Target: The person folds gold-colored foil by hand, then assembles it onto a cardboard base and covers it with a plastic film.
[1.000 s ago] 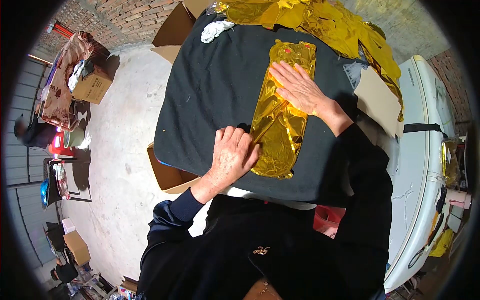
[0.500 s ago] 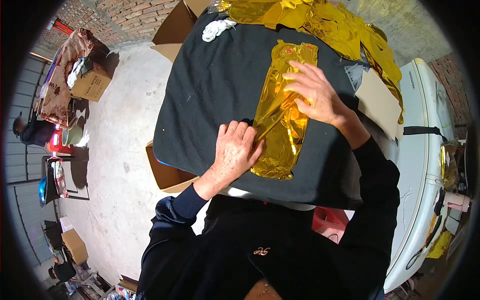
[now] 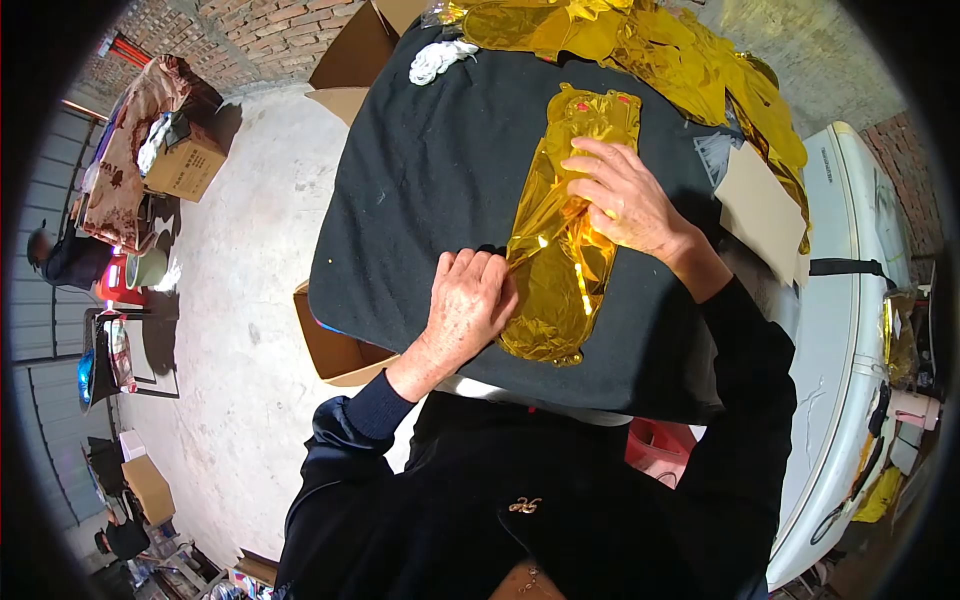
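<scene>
A long gold foil piece [image 3: 555, 290] lies flat on the dark cloth [image 3: 420, 180] over the table. My left hand [image 3: 468, 305] is closed on its left edge, fingers curled and knuckles up. Creases run across the foil from that hand. My right hand [image 3: 630, 200] rests over the upper right part of the foil, its fingers bent but apart, touching the surface. Whether anything is under its palm is hidden. Small red marks show near the foil's top end.
More gold foil [image 3: 680, 70] is heaped along the far edge. A white bundle [image 3: 440, 60] sits at the far left, and a cardboard sheet [image 3: 760, 205] at the right. Open boxes [image 3: 335, 335] stand beside the table. People are in the left background.
My right hand has moved slightly down the foil, its fingers lower and more bent. The foil between my hands looks more creased near my left hand.
</scene>
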Tool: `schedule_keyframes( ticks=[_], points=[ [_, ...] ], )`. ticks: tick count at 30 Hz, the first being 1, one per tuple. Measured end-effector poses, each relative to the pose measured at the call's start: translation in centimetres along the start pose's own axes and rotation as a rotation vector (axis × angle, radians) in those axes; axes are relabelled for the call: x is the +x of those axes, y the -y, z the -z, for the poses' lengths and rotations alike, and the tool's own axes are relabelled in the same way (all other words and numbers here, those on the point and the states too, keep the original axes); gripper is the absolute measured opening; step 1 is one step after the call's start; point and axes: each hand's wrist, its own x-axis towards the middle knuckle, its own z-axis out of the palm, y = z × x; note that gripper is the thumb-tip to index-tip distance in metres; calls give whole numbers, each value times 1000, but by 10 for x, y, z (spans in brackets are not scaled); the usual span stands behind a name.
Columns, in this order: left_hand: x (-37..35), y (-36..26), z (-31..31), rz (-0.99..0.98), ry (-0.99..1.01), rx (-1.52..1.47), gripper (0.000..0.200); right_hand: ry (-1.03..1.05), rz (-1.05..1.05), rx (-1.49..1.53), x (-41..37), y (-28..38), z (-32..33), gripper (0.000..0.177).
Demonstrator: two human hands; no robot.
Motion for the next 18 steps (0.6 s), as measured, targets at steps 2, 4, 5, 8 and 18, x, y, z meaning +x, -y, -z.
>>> schedule_keyframes(
  ticks=[2, 4, 5, 8, 18],
  points=[
    [-1, 0, 2, -4, 5, -1, 25, 9, 1, 1, -2, 1, 0, 22],
    [0, 0, 1, -7, -21, -23, 24, -17, 21, -27, 0, 1, -2, 23],
    [0, 1, 1, -9, -34, -34, 23, -29, 31, -41, 1, 1, -2, 23],
    [0, 0, 2, 19, -53, -45, 22, -96, 81, -126, 2, -2, -8, 29],
    [2, -3, 10, 85, -64, -40, 21, -245, 38, -70, 24, 1, 4, 24]
  ],
)
